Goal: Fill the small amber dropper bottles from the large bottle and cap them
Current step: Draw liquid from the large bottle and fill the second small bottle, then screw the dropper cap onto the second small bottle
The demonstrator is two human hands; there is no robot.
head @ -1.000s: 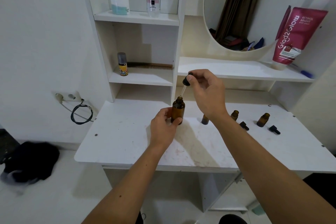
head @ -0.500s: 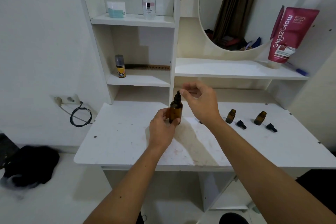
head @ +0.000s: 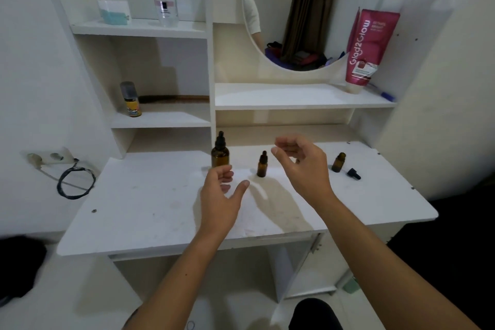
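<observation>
The large bottle (head: 220, 154), capped, stands on the tabletop (head: 150, 195) just beyond the empty, loosely curled left hand (head: 221, 195), a capped small bottle (head: 262, 165) between both hands, the right hand (head: 302, 166) empty, an uncapped bottle (head: 338, 162) beyond it.

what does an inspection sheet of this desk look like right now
surface: white desk top, scuffed
job's things: large amber bottle capped; small bottle capped; another small bottle open, loose dropper cap beside it
clutter: perfume bottle, pink tube, small can on shelves
grippers: left hand, right hand, both holding nothing
cables: black cable coiled by wall socket
surroundings: round mirror
</observation>
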